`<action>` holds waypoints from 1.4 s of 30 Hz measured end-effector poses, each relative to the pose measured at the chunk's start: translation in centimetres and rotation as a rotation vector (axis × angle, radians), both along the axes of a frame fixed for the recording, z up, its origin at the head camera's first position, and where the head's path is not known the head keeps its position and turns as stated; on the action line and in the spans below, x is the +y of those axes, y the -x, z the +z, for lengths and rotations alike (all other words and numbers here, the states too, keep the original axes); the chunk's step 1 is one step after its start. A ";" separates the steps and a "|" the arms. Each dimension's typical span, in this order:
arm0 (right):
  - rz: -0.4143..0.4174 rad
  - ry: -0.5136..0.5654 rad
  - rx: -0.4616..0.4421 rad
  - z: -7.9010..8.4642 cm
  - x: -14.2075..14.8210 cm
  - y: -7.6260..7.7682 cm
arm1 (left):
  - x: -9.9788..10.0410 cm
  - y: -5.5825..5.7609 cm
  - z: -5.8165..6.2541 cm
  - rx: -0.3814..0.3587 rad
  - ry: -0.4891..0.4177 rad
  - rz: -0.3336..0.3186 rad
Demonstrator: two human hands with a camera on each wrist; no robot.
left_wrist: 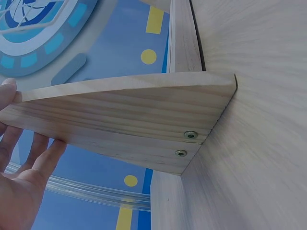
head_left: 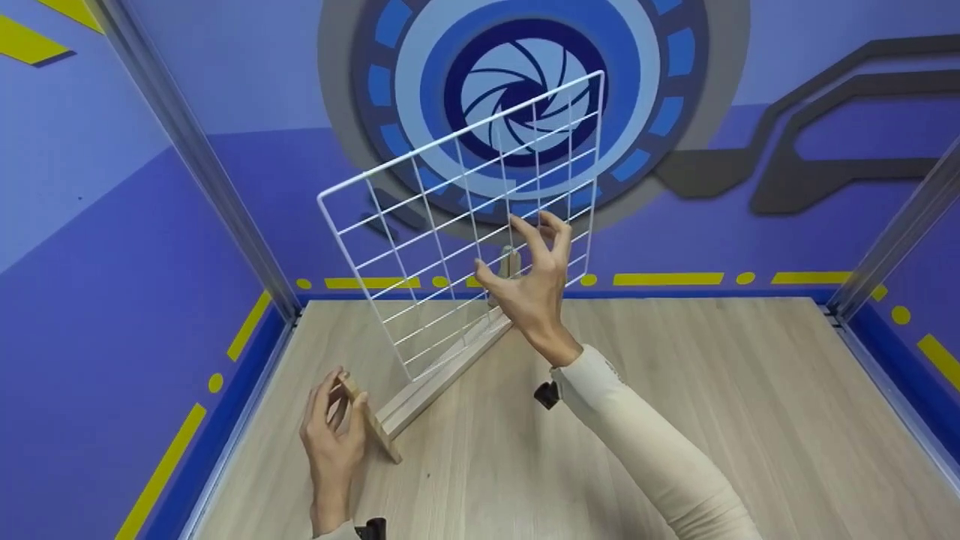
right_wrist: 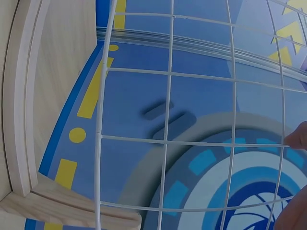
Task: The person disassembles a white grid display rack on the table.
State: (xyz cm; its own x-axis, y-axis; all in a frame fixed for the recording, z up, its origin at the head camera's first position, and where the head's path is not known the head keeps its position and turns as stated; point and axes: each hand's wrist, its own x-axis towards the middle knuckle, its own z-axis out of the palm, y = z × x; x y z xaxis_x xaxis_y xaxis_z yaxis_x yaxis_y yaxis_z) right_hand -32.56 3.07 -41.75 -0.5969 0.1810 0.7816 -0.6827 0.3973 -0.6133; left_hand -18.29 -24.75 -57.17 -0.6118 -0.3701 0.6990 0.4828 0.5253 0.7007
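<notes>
A white wire grid panel [head_left: 457, 136] stands tilted above a pale wooden stand, whose long rail [head_left: 450, 376] joins two end boards. Thumb and fingers of my right hand [head_left: 532, 292] grip the panel's wires; only fingertips [right_wrist: 298, 138] show in the right wrist view. The panel's lower edge lies close over the rail, and a gap shows between them in the right wrist view. My left hand [head_left: 330, 442] pinches the near end board [left_wrist: 124, 105], thumb on one side, fingers on the other. Two metal bolts [left_wrist: 190, 135] sit in that board. The far end board is partly hidden behind the grid.
The stand rests on a wood-grain tabletop [head_left: 675, 405]. Blue patterned walls [head_left: 255, 210] enclose the back and sides, with metal posts [head_left: 187, 150] at the corners. Behind the panel is a round blue wall graphic.
</notes>
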 end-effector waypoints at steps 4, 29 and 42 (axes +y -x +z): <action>-0.008 0.001 0.002 -0.1 0.8 -0.2 | 0.1 -0.1 0.3 0.006 0.003 -0.002; -0.089 0.006 -0.014 -1.7 5.3 -0.8 | 1.1 -1.1 2.3 0.004 -0.036 -0.033; -0.171 -0.002 -0.077 -4.3 6.9 -0.8 | 1.1 -1.2 2.4 0.009 -0.047 -0.032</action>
State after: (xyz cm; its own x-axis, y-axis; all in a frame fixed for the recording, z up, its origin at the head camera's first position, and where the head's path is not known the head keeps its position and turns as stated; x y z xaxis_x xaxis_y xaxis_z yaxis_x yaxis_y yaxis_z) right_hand -31.76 9.94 -46.03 -0.6158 0.2836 0.7351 -0.5556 0.5052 -0.6604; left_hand -17.10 -23.62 -54.81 -0.6177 -0.3829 0.6869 0.5051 0.4763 0.7197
